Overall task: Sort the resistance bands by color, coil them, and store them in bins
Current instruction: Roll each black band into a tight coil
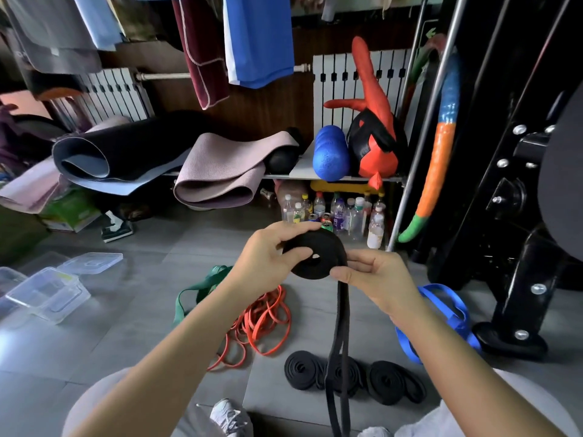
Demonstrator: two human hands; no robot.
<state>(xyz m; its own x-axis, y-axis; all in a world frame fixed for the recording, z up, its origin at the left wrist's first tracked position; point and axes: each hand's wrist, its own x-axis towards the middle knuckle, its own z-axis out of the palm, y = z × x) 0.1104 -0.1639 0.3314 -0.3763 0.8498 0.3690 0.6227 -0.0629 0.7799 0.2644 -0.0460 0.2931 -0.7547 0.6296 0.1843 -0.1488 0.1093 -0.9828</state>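
The black coil (328,247) is pinched between both hands: gripped flat by the left hand (268,257), its edge held by the right hand (375,279). The loose tail (339,342) hangs below the right hand; it is best fed on taut, each wrap kept flush.

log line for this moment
step: coiling black band | left hand: grips coil | right hand: pinches tail | floor: three black coils, orange bands loose
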